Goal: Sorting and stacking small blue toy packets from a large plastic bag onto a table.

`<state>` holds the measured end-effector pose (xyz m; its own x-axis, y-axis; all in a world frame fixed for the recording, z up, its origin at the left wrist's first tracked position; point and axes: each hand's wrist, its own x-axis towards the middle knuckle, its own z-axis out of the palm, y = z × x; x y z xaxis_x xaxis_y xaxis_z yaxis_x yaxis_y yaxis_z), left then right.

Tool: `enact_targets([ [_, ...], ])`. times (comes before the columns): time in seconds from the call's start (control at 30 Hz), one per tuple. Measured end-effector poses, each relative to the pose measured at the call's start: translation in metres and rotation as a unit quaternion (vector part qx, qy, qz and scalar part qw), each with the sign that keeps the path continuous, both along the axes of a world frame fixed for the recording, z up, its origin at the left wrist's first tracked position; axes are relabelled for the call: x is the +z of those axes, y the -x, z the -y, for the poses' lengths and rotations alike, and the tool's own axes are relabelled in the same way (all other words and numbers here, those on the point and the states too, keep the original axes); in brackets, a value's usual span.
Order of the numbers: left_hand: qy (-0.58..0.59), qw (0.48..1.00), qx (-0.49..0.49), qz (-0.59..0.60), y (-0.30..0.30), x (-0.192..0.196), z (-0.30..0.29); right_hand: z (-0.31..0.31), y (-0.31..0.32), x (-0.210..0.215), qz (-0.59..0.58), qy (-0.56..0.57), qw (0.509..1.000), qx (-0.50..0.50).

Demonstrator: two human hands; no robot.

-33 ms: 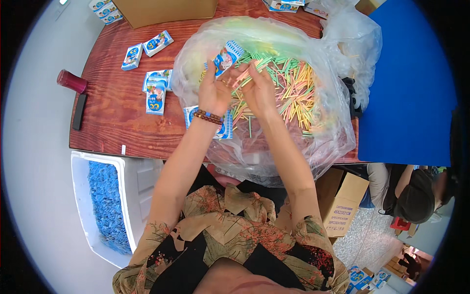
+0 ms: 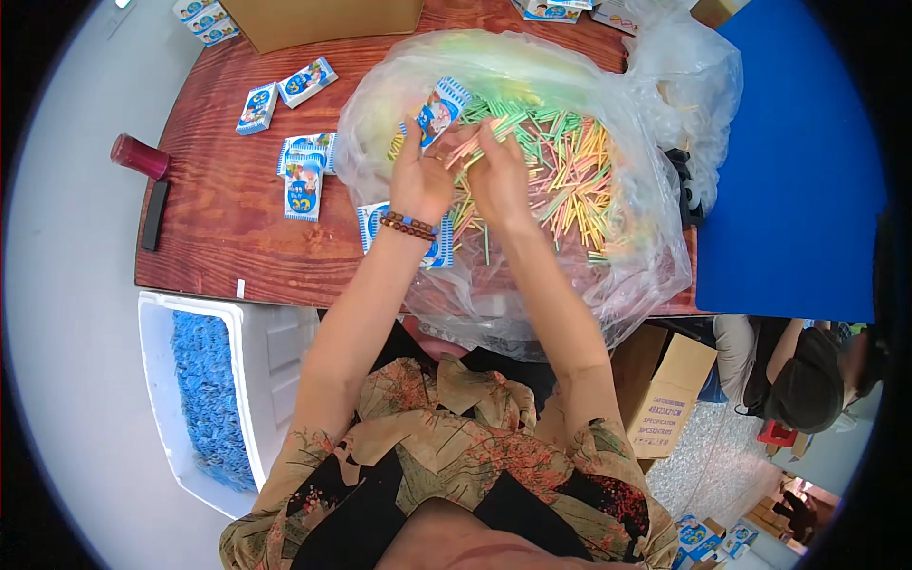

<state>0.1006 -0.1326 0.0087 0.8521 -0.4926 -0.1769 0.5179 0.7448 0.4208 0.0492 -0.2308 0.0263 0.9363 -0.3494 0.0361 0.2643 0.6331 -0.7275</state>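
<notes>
My left hand (image 2: 422, 188) is closed around a blue-and-white packet (image 2: 444, 108), which tilts up above its fingers. Close beside it, my right hand (image 2: 500, 186) grips a few thin pastel sticks (image 2: 464, 152) that point toward the left palm. Both hands are over a clear plastic bag (image 2: 655, 271), spread open, with a heap of pink, yellow and green sticks (image 2: 578, 176) on it. Under my left wrist lie more packets (image 2: 439, 251), partly hidden by the forearm. Left of the bag, another packet (image 2: 303, 190) overlaps one behind it.
Two packets (image 2: 256, 108) lie farther back on the red wooden table (image 2: 218, 228), near a cardboard box (image 2: 328, 24). A dark red cup (image 2: 141, 157) and black bar (image 2: 154, 217) sit at the left edge. Below stands a white foam bin (image 2: 275, 356) with blue pieces. A person crouches at right.
</notes>
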Motion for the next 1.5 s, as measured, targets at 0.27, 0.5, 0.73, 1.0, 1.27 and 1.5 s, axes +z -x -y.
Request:
enact_targets([
  [0.27, 0.024, 0.993, 0.029, -0.108, 0.0, -0.01, 0.004, -0.044, 0.007, -0.021, 0.053, 0.091, 0.988, -0.11],
  [0.5, -0.062, 0.99, 0.094, -0.088, 0.013, -0.002, -0.012, -0.006, 0.019, 0.004, 0.064, 0.075, 0.992, -0.083],
  [0.73, -0.062, 0.992, 0.108, 0.021, 0.042, 0.014, -0.023, -0.023, 0.025, 0.07, 0.138, 0.11, 0.973, -0.151],
  [1.0, -0.049, 0.993, 0.096, 0.047, 0.052, 0.015, -0.022, -0.042, 0.017, 0.061, 0.157, 0.081, 0.963, -0.203],
  [1.27, -0.034, 0.992, 0.108, 0.045, 0.06, 0.025, -0.019, -0.053, 0.021, 0.052, 0.121, 0.084, 0.971, -0.187],
  [1.5, 0.036, 0.995, 0.072, 0.052, 0.057, 0.019, -0.022, -0.047, 0.028, 0.053, 0.057, 0.33, 0.927, -0.172],
])
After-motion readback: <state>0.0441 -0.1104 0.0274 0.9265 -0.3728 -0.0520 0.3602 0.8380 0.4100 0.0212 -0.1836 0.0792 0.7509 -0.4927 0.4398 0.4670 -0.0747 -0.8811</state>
